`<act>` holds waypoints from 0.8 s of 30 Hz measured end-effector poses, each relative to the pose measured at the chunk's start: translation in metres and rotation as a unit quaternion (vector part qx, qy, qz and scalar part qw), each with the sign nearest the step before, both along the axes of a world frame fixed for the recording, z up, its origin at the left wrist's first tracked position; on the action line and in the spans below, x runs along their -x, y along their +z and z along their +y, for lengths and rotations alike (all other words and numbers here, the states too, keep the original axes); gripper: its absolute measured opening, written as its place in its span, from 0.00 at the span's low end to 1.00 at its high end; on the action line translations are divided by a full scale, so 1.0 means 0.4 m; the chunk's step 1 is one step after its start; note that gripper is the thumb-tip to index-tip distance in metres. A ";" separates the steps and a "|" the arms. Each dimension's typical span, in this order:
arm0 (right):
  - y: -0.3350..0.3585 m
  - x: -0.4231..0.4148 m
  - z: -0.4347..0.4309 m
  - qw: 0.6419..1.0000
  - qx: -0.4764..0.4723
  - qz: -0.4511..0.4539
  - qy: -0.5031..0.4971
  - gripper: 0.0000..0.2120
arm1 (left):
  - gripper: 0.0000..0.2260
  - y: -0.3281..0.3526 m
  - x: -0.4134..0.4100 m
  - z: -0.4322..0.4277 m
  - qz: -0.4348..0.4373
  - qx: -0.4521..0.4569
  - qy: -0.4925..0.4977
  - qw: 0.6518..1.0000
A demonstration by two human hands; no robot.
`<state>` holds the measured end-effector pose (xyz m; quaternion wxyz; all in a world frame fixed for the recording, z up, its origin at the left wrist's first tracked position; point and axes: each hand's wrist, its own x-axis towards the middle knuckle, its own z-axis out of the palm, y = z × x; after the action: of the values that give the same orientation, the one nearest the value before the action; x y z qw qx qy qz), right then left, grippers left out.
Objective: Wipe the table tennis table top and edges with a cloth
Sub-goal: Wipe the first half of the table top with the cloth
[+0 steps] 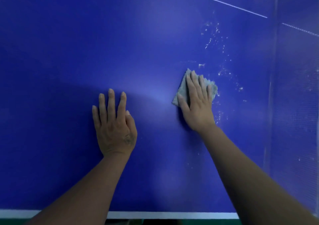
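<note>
The blue table tennis table top point(60, 61) fills the view. A grey cloth point(182, 90) lies flat on it right of the middle. My right hand point(196, 104) presses down on the cloth with straight, spread fingers and covers most of it. My left hand point(114, 126) rests flat on the bare table top to the left, fingers straight, holding nothing. White specks and smears of dirt point(219, 52) lie scattered on the surface beyond and to the right of the cloth.
The white edge stripe point(155, 215) of the table runs along the bottom, nearest to me. A thin white line point(215, 0) crosses the top right. The net point(296, 104) stands along the right side as a hazy mesh.
</note>
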<state>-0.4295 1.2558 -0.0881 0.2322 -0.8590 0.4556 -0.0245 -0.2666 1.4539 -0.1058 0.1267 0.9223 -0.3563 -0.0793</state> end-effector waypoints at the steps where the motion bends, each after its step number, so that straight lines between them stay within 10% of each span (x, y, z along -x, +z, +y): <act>1: 0.003 0.023 0.027 0.999 -0.015 -0.027 -0.015 0.31 | 0.27 0.002 0.002 -0.020 0.003 -0.005 0.016 1.000; 11: -0.001 0.056 -0.085 0.979 0.043 0.021 0.197 0.32 | 0.29 -0.030 -0.019 -0.307 -0.042 -0.019 0.057 0.997; 24: -0.039 -0.108 -0.294 0.990 0.088 0.010 0.107 0.31 | 0.29 -0.032 -0.034 -0.386 -0.046 0.005 0.070 0.996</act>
<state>-0.3862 1.1381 -0.1037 0.1520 -0.9201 0.3597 -0.0312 -0.2532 1.2994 -0.1188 0.1195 0.9471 -0.2969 -0.0256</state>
